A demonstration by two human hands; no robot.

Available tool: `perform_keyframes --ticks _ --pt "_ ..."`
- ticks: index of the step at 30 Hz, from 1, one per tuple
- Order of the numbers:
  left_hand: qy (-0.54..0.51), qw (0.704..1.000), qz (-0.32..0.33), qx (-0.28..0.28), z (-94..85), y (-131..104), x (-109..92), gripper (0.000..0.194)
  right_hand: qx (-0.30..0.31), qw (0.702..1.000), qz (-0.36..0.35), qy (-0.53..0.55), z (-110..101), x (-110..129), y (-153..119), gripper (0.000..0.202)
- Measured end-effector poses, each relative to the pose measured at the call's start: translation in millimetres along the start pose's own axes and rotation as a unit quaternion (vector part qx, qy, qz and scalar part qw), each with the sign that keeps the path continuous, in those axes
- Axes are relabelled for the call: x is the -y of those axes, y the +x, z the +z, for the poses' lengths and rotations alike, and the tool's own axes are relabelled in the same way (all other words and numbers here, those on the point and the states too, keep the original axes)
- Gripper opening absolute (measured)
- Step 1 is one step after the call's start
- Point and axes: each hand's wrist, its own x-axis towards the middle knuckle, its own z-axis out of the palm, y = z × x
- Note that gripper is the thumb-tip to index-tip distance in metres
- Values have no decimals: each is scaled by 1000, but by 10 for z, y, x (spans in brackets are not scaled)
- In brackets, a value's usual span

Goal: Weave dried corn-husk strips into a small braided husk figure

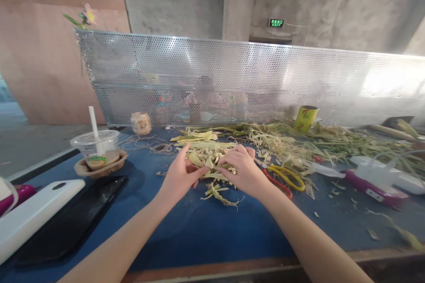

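On the blue table, nearest, lies 1 small knotted plant piece. Beyond it, the left hand and right hand pinch dried leaves, fingers nearly closed. Just right are scissors with 1 red and 1 yellow handle; farther back stands 1 yellow tube.

- Table is being bordered behind by a perforated screen.
- At left, a cup is being held in a carrier; a flat slab is being placed before them.
- The jar is being fronted by cord.
- Scissors are being flanked by plant strips, behind, and a device, right.
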Motion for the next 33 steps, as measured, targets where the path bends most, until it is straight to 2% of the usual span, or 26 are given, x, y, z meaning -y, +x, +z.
perform_keyframes --ticks 3,7,10,14,16,18,21,24,28,33 --pt "-2 1000 8 3 9 -4 -5 108 5 997 3 82 6 40 -6 12" --pt "15 1000 20 12 34 -46 -59 109 58 975 39 211 56 60 10 16" --pt "37 998 26 39 41 -81 -118 109 56 974 42 215 80 32 22 29" --pt "29 996 18 78 46 -99 -171 107 50 967 64 240 72 2 9 35" --pt "20 996 7 86 53 -95 -167 112 56 967 48 244 54 5 -7 38" --pt "29 996 6 86 63 -88 -144 116 69 969 3 237 34 19 -24 42" --pt "52 995 24 82 75 -81 -93 113 92 971 -53 213 11 46 -39 45" --pt "49 994 26 90 80 -87 -67 104 103 976 -51 185 13 69 -37 40" --pt "38 995 17 89 76 -96 -68 98 107 977 13 183 58 76 -32 30" --pt "14 996 15 84 79 -80 1 91 71 946 100 300 133 31 -33 7"
